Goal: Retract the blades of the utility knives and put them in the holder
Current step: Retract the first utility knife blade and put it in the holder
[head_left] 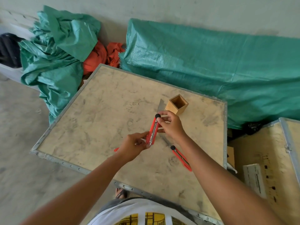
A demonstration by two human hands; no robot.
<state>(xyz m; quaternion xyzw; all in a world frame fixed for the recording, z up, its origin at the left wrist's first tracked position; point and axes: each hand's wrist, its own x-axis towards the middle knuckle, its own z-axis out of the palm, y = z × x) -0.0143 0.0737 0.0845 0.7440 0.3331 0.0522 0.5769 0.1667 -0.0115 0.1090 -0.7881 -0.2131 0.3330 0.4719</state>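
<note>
Both hands hold one red utility knife (153,130) above the wooden crate top (103,111), its blade (160,105) still out and pointing away from the person toward the holder. The left hand (134,147) pinches the rear end of the knife body between thumb and fingers; the right hand (170,125) grips the front part, its thumb and forefinger closed on the black knob (157,115) near the blade end. Just beyond that grip, touching distance from the blade tip, stands the square wooden holder (177,104), upright and open at the top, with nothing seen inside it. The blade's tip lies just beside the holder's left wall.

Below the right wrist, a second red utility knife (181,157) lies flat on the crate top, its black knob toward the hands and its blade partly hidden under the right forearm. A red sliver (116,149) shows just left of the left hand; what it belongs to cannot be told.

Past the crate, behind the holder, a long green tarp (211,65) covers something bulky; another crumpled green tarp (56,51) and orange cloth (100,56) sit to the far left. A second crate (267,159) stands to the right of the right arm
</note>
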